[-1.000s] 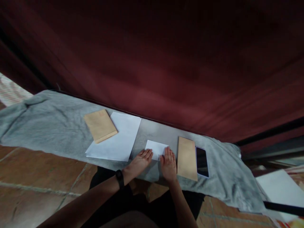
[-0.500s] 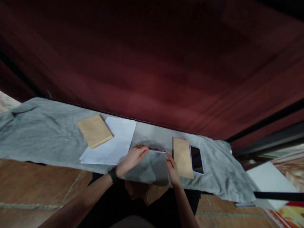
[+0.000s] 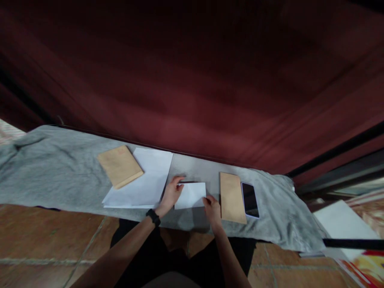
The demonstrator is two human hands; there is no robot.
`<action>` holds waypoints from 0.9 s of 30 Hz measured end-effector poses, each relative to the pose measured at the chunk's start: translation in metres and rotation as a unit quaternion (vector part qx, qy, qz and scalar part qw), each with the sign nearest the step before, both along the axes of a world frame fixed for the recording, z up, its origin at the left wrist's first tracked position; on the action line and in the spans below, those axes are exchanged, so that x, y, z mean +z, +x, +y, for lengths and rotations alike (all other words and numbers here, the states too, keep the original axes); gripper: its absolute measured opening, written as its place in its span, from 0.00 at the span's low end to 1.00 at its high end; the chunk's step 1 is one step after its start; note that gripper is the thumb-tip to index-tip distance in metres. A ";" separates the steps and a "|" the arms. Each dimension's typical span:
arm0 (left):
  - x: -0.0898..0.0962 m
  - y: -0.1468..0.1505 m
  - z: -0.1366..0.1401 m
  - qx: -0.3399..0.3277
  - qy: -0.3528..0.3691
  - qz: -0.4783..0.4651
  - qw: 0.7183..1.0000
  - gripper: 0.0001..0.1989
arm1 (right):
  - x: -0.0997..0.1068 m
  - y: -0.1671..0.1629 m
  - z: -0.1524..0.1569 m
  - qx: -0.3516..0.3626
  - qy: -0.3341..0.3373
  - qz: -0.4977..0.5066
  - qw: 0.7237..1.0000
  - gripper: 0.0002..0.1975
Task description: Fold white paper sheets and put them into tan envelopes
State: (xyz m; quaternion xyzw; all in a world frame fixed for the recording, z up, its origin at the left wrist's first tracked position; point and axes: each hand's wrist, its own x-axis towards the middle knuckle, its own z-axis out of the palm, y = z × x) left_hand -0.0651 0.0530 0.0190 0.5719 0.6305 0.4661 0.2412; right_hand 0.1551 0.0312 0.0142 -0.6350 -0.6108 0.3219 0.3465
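A folded white sheet of paper (image 3: pixel 190 196) lies nearly flat in front of me on the grey cloth. My left hand (image 3: pixel 171 195) is at its left edge, thumb and fingers apart around the upper left corner. The fingers of my right hand (image 3: pixel 212 209) are closed at the paper's right edge, pinching it; the fingertips are partly hidden. Left of my hands is a stack of larger white sheets (image 3: pixel 150 176), with a stack of brown envelopes (image 3: pixel 120 166) on its far left part. A single brown envelope (image 3: pixel 232 198) lies just right of my right hand.
A phone (image 3: pixel 250 200) with a purple edge lies beside the right envelope. The grey cloth (image 3: pixel 66 168) covers a long narrow surface, with a dark red fabric wall (image 3: pixel 186 104) right behind it. A white board-like item (image 3: pixel 345 224) stands at the far right.
The paper was held up edge-on between both hands; now it is tilted down with its white face showing. My left hand's fingers have spread, and my right hand has moved slightly left.
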 end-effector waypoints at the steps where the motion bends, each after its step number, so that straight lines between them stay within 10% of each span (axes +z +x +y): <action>1: -0.001 0.003 -0.002 0.002 0.015 0.034 0.999 0.18 | -0.001 -0.001 0.001 -0.001 0.001 -0.007 1.000 0.17; 9: -0.009 0.057 -0.039 -0.102 0.058 0.359 0.926 0.21 | -0.007 0.000 0.000 -0.020 -0.043 -0.033 0.998 0.15; 18: -0.019 0.062 -0.046 -0.114 0.036 0.409 0.905 0.27 | -0.002 0.007 -0.009 -0.013 -0.018 -0.116 0.993 0.10; 27: -0.025 0.058 -0.048 -0.064 0.005 0.441 0.895 0.29 | -0.003 -0.010 -0.014 0.086 0.166 -0.211 0.959 0.23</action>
